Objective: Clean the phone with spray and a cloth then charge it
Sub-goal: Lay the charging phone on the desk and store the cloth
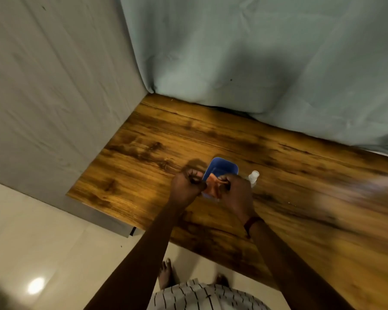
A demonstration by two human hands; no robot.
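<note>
A blue, round-cornered phone point(222, 167) sits between my hands above the wooden table point(143, 157). My left hand point(187, 184) is curled at its left edge and seems to grip it. Pressed on the phone's near half is an orange cloth point(212, 186), pinched by my right hand point(236, 190). Both hands hide the lower part of the phone. Just right of my right hand, a small clear spray bottle point(253, 176) with a white cap stands on the table, touching neither hand. No charger or cable is in view.
The table sits in a corner, with a pale wall point(54, 97) on its left and a light green curtain point(255, 63) hanging behind it. The table's near edge runs diagonally above a glossy tiled floor point(43, 253), where my bare feet stand.
</note>
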